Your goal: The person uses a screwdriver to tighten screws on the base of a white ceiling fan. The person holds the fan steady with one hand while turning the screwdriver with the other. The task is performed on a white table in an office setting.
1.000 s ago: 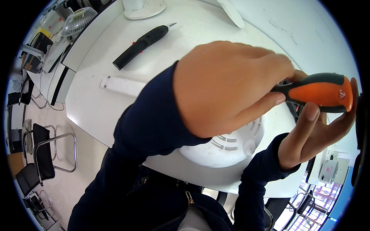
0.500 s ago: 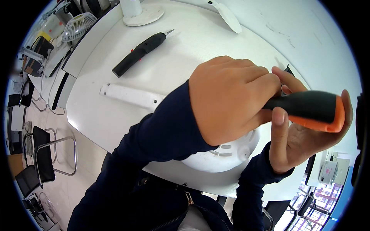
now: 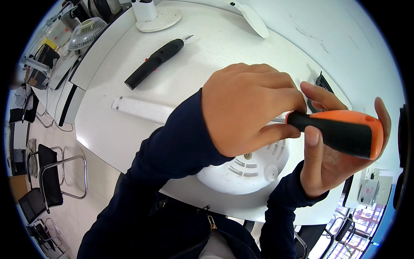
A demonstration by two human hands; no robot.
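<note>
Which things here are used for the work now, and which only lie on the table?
In use:
- left hand
- right hand
- orange-and-black screwdriver
- white round vented housing

Lying about:
- black electric screwdriver
- white bar
- white round stand

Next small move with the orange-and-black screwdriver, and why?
Probably steady the tip before turning. The right hand grips the orange-and-black screwdriver by its handle; the left hand pinches its metal shaft above the round white slotted plastic cover, hiding the tip.
</note>
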